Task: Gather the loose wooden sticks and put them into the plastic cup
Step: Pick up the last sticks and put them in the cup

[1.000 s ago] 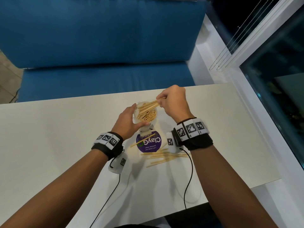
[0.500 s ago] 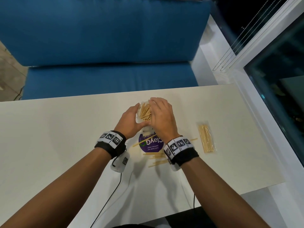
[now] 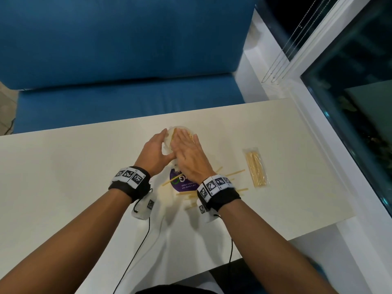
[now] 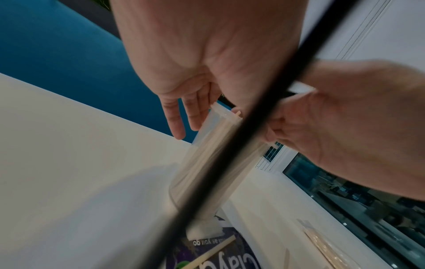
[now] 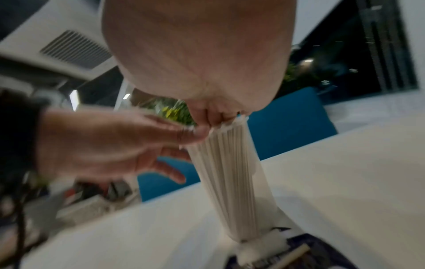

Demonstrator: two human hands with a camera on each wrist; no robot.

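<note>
A person's left hand (image 3: pixel 153 153) curls its fingers (image 4: pixel 174 118) round the plastic cup (image 5: pixel 232 174) while the right hand (image 3: pixel 188 155), fingers flat, presses the wooden sticks (image 3: pixel 175 132) inside; loose sticks (image 3: pixel 234 173) lie on the tabletop (image 3: pixel 63 166) behind both wrists

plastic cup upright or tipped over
Upright: the plastic cup stands on the table, sticks vertical inside, right hand flat on top.

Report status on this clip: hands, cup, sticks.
Left hand holds the plastic cup upright. Right hand lies flat on the sticks in the cup. Loose wooden sticks remain on the table; sealed stick packet lies apart.
</note>
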